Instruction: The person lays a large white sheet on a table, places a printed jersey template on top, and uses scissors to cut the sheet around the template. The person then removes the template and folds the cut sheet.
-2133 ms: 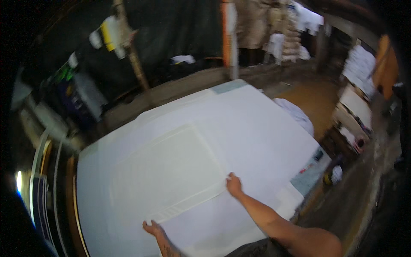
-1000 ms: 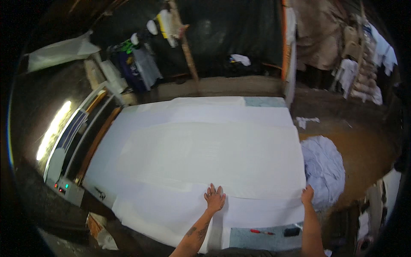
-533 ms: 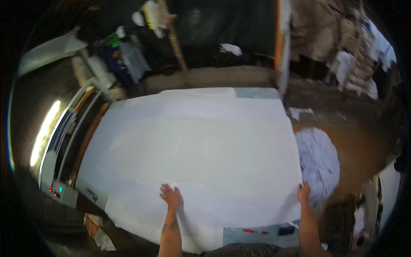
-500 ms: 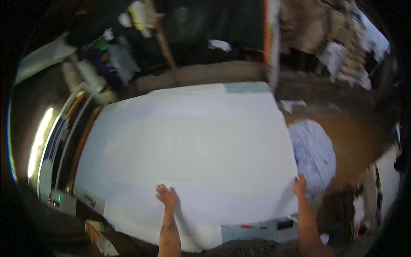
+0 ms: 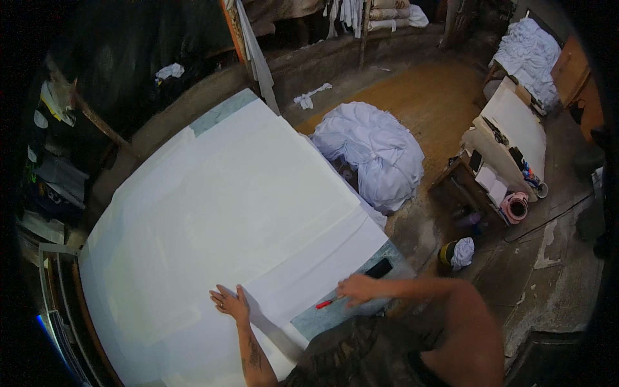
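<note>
Wide table [image 5: 222,117] fills left and centre of the frame; its blue-green top shows at the upper corner and in a strip at lower centre. White cloth [image 5: 322,251] spread over most of it. Pale cream sheet [image 5: 238,200] lies flat on that cloth, centre-left.

Left hand [image 5: 229,303], lower centre: palm down at the sheet's near edge, fingers spread, nothing gripped. Ring on one finger, shadow falling to its right.

Right hand [image 5: 360,289], to the right of the left one: over the bare strip, fingertips at the dark end of a red pen [image 5: 324,304]. Blurred from where I stand; I cannot tell whether they pinch the pen or only touch it. Black phone [image 5: 379,268] just beyond, on the same strip.

Large heap of white fabric [image 5: 377,155] beside the table, upper centre-right. Further right, cluttered stand [image 5: 509,135]; below it, small bucket [image 5: 446,253] with white cloth bulging out.
</note>
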